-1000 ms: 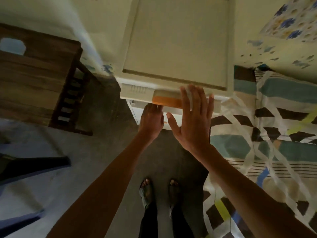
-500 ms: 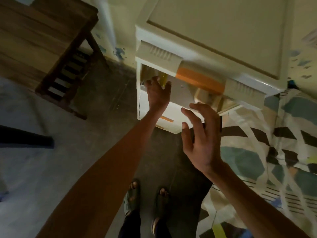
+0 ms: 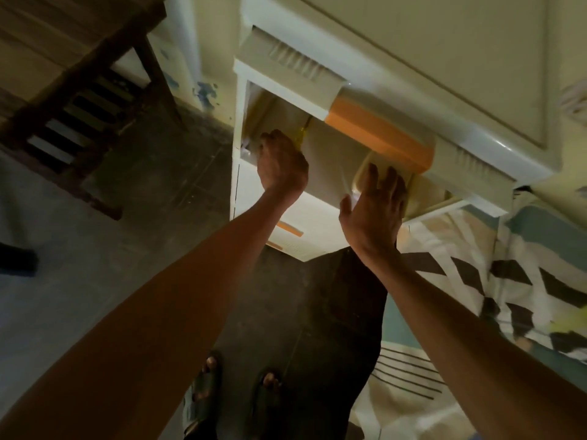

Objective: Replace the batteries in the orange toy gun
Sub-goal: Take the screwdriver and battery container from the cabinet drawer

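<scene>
Searched drawer's (image 3: 330, 160) left corner with left hand (image 3: 282, 163), grip hidden; pressed right hand (image 3: 371, 211) open-fingered, empty. Needed to find gun.

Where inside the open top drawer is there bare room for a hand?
Bare patch of the white plastic drawer between left hand and right hand, below the orange handle. Crowded at the right end: pale rounded object under the fingers.

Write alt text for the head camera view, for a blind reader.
A person's left hand and right hand reach into the open top drawer of a white plastic cabinet with an orange handle. Sandalled feet stand on the dark floor below.
</scene>
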